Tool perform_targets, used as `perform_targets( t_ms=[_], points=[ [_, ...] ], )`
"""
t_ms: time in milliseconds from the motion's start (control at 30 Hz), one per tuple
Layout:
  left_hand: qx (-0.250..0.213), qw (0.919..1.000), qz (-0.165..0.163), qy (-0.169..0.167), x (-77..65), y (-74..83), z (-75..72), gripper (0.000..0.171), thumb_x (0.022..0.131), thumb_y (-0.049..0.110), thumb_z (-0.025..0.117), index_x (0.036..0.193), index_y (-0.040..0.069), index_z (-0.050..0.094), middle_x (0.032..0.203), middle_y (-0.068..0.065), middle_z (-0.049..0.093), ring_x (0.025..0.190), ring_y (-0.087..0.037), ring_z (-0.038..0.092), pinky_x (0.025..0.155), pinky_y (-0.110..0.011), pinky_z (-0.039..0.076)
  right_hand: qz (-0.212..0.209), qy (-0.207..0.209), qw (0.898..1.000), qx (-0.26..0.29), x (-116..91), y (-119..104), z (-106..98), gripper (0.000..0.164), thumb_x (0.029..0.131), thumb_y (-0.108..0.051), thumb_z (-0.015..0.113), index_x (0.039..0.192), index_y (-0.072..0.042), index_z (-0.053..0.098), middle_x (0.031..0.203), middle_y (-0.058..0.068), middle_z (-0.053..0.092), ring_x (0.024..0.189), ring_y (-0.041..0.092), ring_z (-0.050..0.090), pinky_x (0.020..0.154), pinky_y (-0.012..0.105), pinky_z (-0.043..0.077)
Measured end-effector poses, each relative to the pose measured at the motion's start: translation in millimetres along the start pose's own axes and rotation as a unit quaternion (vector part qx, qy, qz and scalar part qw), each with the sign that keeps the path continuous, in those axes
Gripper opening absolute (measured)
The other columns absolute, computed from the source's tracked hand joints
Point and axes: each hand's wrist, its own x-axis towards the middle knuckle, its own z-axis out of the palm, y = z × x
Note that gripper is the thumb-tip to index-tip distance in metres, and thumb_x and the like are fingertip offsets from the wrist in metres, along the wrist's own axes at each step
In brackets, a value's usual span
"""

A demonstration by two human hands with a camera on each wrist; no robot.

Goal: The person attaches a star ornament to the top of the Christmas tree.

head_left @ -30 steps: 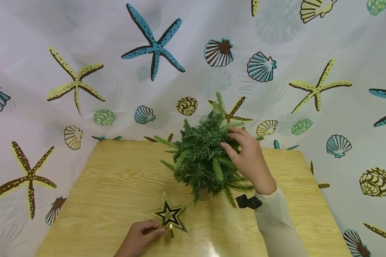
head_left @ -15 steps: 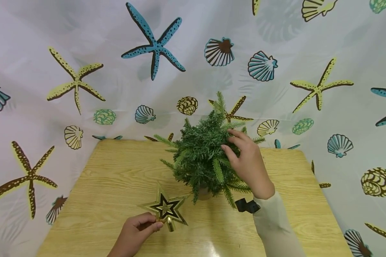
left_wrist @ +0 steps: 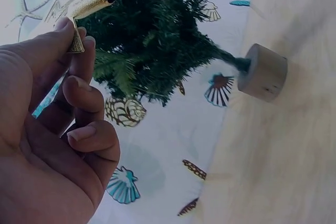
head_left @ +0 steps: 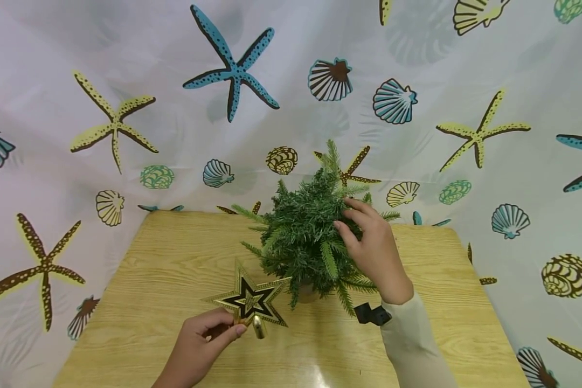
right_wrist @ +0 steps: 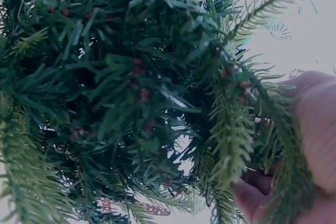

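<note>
Left hand (head_left: 194, 340): pinching the star (head_left: 250, 302) above the tabletop (head_left: 174, 245)
Right hand (head_left: 377, 249): touching the tree (head_left: 303, 221), needles (right_wrist: 286, 145) hiding whether it's gripping
Tree: standing beyond the star

This is a small screened-off nook around a wood-grain desk (head_left: 174, 253), though whether it lies within a home, an office or a studio cannot be told. A pale, curtain-like sheet (head_left: 300, 124) rises behind the desk and runs down along its left and right sides, printed with blue, yellow and brown starfish (head_left: 235, 71) and with seashells (head_left: 331, 81) in a seaside pattern. A patch of reflected light (head_left: 318, 377) shines on the desk's near side.
</note>
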Motion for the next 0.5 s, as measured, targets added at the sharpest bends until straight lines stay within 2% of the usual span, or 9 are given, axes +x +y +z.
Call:
perform_targets(
  t_ms=[200, 500],
  points=[
    [0.006, 0.9989, 0.047, 0.003, 15.0, 14.9, 1.3, 0.019, 0.093, 0.009, 0.078, 0.084, 0.024, 0.071, 0.076, 0.007, 0.062, 0.054, -0.012, 0.043, 0.051, -0.028, 0.042, 0.005, 0.003, 1.000, -0.002, -1.9, -0.1, 0.3, 0.030, 0.100, -0.015, 0.071, 0.121, 0.007, 0.072, 0.143, 0.017, 0.060, 0.132, 0.038, 0.057, 0.103, 0.053, 0.049],
    [0.001, 0.9954, 0.096, 0.002, 40.1, 42.2, 5.8, 0.017, 0.092, 0.005, 0.079, 0.087, 0.021, 0.076, 0.082, 0.006, 0.067, 0.054, -0.011, 0.042, 0.051, -0.028, 0.042, 0.009, 0.009, 1.000, 0.000, -5.7, 1.3, 1.4, 0.029, 0.101, -0.015, 0.071, 0.121, 0.006, 0.073, 0.144, 0.017, 0.059, 0.133, 0.037, 0.056, 0.105, 0.052, 0.047]
  ],
)
